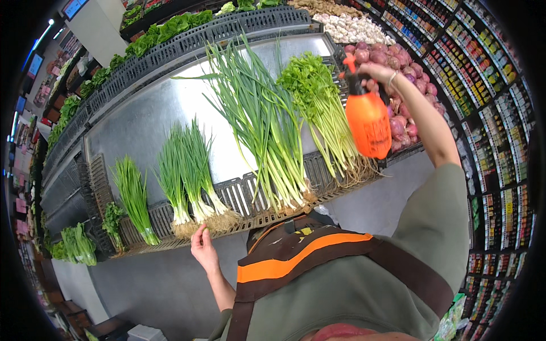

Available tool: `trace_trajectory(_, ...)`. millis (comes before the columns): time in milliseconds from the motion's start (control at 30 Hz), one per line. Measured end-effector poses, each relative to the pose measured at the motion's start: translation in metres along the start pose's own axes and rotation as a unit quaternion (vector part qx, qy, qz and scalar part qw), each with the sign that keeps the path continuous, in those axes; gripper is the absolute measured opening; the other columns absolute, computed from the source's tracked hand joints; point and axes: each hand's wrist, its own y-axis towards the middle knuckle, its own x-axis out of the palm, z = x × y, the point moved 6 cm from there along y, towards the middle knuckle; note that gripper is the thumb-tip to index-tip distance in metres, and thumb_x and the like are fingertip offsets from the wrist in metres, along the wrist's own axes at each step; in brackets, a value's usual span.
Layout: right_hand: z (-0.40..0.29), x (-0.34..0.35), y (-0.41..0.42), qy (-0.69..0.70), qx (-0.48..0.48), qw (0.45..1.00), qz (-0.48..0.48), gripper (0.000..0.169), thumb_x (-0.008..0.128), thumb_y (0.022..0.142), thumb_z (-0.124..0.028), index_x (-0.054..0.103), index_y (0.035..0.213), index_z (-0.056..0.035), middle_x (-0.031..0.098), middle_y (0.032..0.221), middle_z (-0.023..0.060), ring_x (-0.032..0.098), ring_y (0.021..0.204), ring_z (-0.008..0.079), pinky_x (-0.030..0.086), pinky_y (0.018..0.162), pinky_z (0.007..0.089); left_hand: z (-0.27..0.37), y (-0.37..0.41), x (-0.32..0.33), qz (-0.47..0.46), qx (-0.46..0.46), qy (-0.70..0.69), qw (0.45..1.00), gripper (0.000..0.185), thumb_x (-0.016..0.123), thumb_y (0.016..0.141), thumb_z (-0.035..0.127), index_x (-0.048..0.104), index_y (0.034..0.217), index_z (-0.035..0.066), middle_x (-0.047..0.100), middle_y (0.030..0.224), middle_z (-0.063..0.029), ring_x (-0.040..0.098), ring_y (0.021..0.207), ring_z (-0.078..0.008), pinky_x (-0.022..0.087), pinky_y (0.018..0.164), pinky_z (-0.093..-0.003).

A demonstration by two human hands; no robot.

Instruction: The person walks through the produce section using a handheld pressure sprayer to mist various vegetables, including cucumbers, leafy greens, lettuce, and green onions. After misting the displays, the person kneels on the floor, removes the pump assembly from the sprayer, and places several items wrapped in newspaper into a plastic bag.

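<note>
My right hand point(376, 76) grips the black neck of an orange pump spray bottle point(368, 123), raised at the display's right end. Beneath and beside the bottle lies a bunch of leafy celery point(328, 115) with long roots. My left hand point(203, 248) is at the display's front edge, by the roots of the spring onions point(187, 183). Its thumb and fingertips are close together; whether something small is between them is unclear. Large green leeks or long onions point(268, 132) lie in the middle, and a bundle of garlic chives point(133, 200) lies to the left.
Black plastic grating point(230, 196) edges the metal display surface point(128, 132). Red onions point(401, 115) and garlic bulbs point(352, 29) are heaped on the right. Leafy greens point(170, 29) line the back. Shelves of packaged goods point(486, 93) stand to the right.
</note>
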Motion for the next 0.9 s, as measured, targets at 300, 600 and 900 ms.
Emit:
trace_trajectory(300, 0.004, 0.032, -0.030, -0.047, -0.057, 0.997, -0.015, 0.038, 0.048, 0.088, -0.042, 0.048, 0.068, -0.0097, 0.039, 0.046, -0.0043, 0.036, 0.033, 0.0072, 0.034, 0.031, 0.0255, 0.020, 0.012, 0.013, -0.019, -0.009, -0.053, 0.998, 0.018, 0.059, 0.091, 0.014, 0.067, 0.103, 0.004, 0.053, 0.074, 0.0043, 0.042, 0.062, -0.0027, 0.035, 0.054, -0.0185)
trace_trajectory(600, -0.034, 0.037, -0.010, 0.064, -0.107, 0.990, 0.063, 0.038, 0.048, 0.089, -0.041, 0.047, 0.070, -0.0086, 0.040, 0.049, -0.0072, 0.032, 0.034, 0.0053, 0.031, 0.033, 0.0216, 0.019, 0.008, -0.009, 0.028, 0.007, -0.060, 0.998, 0.015, 0.060, 0.091, 0.016, 0.066, 0.095, 0.003, 0.057, 0.077, 0.0028, 0.044, 0.063, -0.0029, 0.037, 0.055, -0.0191)
trace_trajectory(900, -0.021, 0.027, -0.039, 0.073, -0.011, 0.997, 0.005, 0.038, 0.042, 0.091, -0.042, 0.048, 0.072, -0.0097, 0.036, 0.047, -0.0091, 0.031, 0.035, 0.0034, 0.032, 0.035, 0.0232, 0.008, 0.006, -0.016, 0.025, -0.021, -0.070, 0.997, 0.017, 0.062, 0.090, 0.019, 0.066, 0.093, 0.003, 0.052, 0.072, 0.0047, 0.040, 0.063, -0.0034, 0.034, 0.055, -0.0188)
